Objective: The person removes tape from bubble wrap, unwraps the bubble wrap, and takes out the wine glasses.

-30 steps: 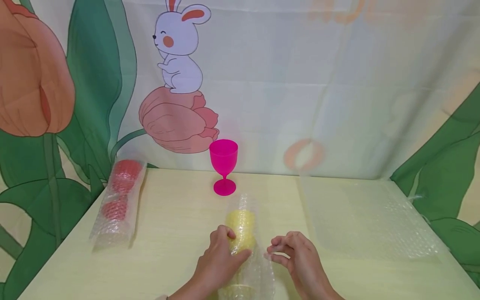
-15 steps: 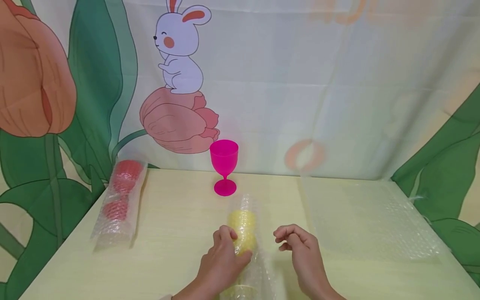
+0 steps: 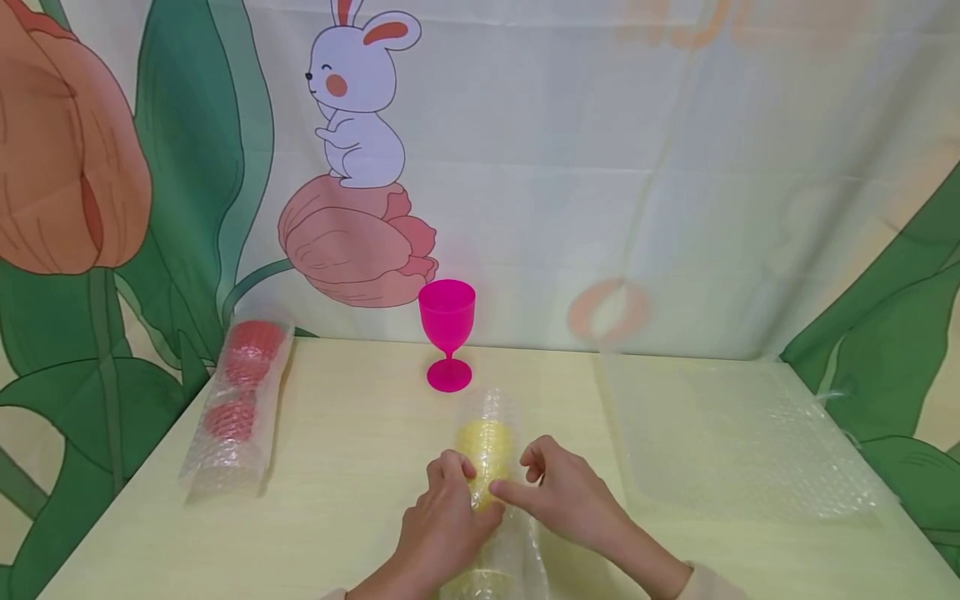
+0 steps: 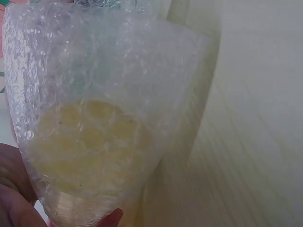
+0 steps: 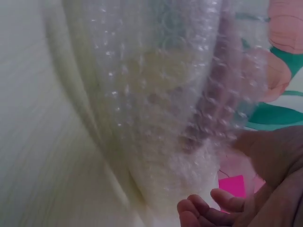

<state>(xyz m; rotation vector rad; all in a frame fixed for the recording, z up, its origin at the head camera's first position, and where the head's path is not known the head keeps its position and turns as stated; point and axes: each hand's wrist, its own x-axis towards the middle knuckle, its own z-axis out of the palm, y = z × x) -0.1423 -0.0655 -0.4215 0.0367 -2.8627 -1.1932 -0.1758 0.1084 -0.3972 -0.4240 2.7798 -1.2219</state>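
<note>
A yellow goblet [image 3: 486, 442] lies inside a roll of clear bubble wrap [image 3: 491, 407], front middle of the table, pointing away from me. My left hand [image 3: 442, 529] grips the roll from the left, thumb and fingers around its middle. From the right, my right hand [image 3: 581, 504] reaches over it; the thumb tip touches the wrap near the left thumb and the other fingers are loosely bent. The roll's near end shows a round yellow disc [image 4: 85, 146] through the wrap in the left wrist view. A loose flap of wrap [image 5: 227, 94] overlaps the right hand in its wrist view.
A pink goblet [image 3: 447, 321] stands upright at the back middle. Far left lies a red goblet [image 3: 243, 367] wrapped in bubble wrap. A flat bubble wrap sheet [image 3: 720, 450] covers the table's right side. Behind hangs a printed curtain [image 3: 525, 167].
My right hand first let go of the wrap's right edge and drew back to the right, then came in over the roll until its thumb touched it. The left hand has kept its grip.
</note>
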